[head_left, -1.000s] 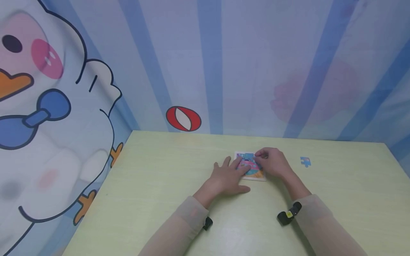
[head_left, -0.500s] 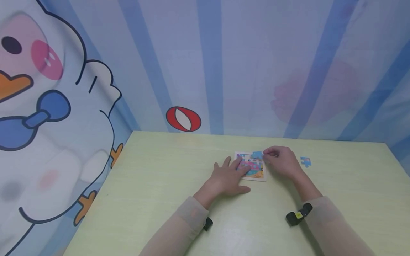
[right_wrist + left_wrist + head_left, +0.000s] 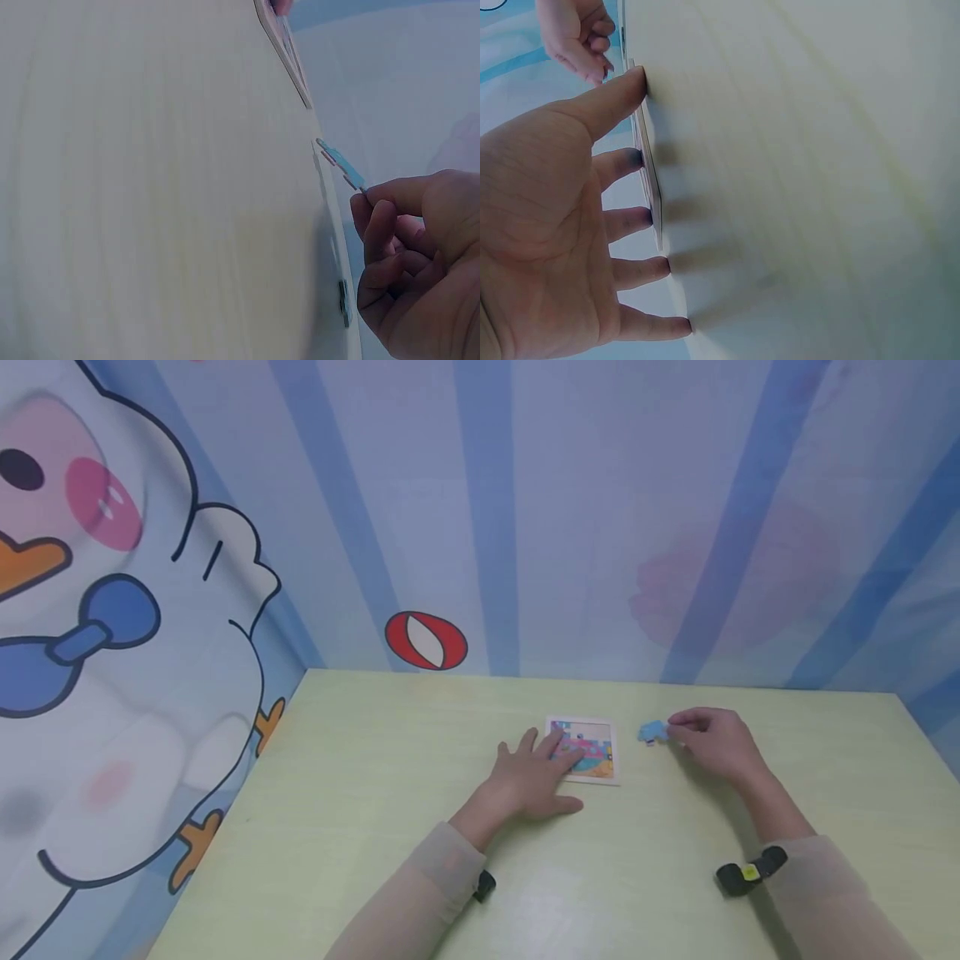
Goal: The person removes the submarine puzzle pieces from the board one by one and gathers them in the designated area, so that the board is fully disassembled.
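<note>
My left hand [image 3: 528, 777] lies with fingers spread, its index and thumb-side fingers on the small framed jigsaw puzzle [image 3: 602, 750]. Pink, teal and orange pieces fill the puzzle's lower part, while a pale bare strip shows along its top. To the right of the frame, my right hand [image 3: 716, 743] pinches a blue jigsaw piece [image 3: 652, 732] by its edge. In the right wrist view that piece [image 3: 343, 163] is tilted and just above the table; whether it is several joined pieces I cannot tell. Another loose jigsaw piece [image 3: 345, 304] lies below the right hand, hidden in the head view.
The pale yellow table [image 3: 360, 760] extends around both hands. A striped blue backdrop [image 3: 570, 527] stands behind its far edge, with a cartoon bird [image 3: 150, 735] at the left. Each wrist carries a small black camera [image 3: 738, 878].
My right hand has lifted the blue jigsaw piece out of the puzzle's top and carried it right, uncovering the pale strip. My left hand stays in place.
</note>
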`<action>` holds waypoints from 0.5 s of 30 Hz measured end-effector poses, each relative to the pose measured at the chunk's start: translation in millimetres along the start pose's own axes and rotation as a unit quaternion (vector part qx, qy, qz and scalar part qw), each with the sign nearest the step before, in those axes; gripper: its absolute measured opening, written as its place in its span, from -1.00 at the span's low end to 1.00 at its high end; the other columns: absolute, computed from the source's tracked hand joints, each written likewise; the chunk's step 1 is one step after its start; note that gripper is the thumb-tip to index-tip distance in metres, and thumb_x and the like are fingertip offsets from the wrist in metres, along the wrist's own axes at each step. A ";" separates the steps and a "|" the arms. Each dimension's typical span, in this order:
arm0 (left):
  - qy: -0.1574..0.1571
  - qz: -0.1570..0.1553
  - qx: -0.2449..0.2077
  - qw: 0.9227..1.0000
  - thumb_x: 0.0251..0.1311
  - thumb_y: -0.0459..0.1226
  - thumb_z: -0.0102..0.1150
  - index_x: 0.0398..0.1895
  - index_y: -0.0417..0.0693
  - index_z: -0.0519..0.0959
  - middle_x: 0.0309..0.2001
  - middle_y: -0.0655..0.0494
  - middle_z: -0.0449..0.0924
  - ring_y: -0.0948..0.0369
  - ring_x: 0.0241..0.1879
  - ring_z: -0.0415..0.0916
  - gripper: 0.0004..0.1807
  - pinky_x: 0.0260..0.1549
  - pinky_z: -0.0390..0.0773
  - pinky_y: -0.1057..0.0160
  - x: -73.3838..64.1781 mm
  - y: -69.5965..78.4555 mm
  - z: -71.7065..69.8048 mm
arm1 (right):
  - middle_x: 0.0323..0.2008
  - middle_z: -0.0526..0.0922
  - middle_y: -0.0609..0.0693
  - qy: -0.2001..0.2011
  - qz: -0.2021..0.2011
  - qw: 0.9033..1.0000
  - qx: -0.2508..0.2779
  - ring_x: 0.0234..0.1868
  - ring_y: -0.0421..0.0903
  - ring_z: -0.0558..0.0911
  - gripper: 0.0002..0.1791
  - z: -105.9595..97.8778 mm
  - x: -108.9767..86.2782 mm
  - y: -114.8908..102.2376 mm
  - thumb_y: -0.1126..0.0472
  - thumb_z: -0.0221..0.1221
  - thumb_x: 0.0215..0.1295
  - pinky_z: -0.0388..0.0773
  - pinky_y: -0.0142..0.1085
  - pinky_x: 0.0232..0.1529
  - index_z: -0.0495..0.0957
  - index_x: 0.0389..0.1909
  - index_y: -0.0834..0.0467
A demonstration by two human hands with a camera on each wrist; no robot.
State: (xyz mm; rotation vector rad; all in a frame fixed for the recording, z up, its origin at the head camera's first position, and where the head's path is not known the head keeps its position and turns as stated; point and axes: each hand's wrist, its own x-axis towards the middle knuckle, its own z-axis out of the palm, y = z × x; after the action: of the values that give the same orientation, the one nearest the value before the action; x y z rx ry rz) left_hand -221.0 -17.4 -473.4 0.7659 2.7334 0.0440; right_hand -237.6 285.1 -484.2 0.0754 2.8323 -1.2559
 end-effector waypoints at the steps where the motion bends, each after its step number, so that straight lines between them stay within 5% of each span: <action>1: 0.000 0.000 0.000 1.000 0.34 0.33 0.12 0.66 0.47 0.09 0.69 0.16 -0.14 -0.11 0.62 -0.15 -0.12 0.39 0.09 -0.40 0.0 -0.1 0.1 | -0.11 0.73 0.23 0.003 0.006 1.000 0.003 -0.26 -0.03 0.68 -0.60 -2.6 -0.8 2.2 0.07 0.20 0.51 0.58 -0.24 -0.33 0.65 0.10 0.31; 15: 0.003 0.003 0.000 1.000 0.34 0.33 0.11 0.66 0.47 0.09 0.69 0.16 -0.13 -0.11 0.62 -0.14 -0.12 0.38 0.10 -0.40 0.5 -1.2 1.9 | -0.01 0.69 0.26 0.026 0.096 0.995 0.026 -0.16 -0.02 0.65 -0.48 -22.3 -5.2 14.7 0.03 0.17 0.50 0.55 -0.30 -0.30 0.59 0.21 0.38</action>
State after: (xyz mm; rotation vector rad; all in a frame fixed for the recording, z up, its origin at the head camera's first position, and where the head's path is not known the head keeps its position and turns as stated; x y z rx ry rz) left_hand -221.5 -18.3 -475.5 0.7759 2.7375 0.0472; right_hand -232.0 311.4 -479.8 0.3780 2.7559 -1.3020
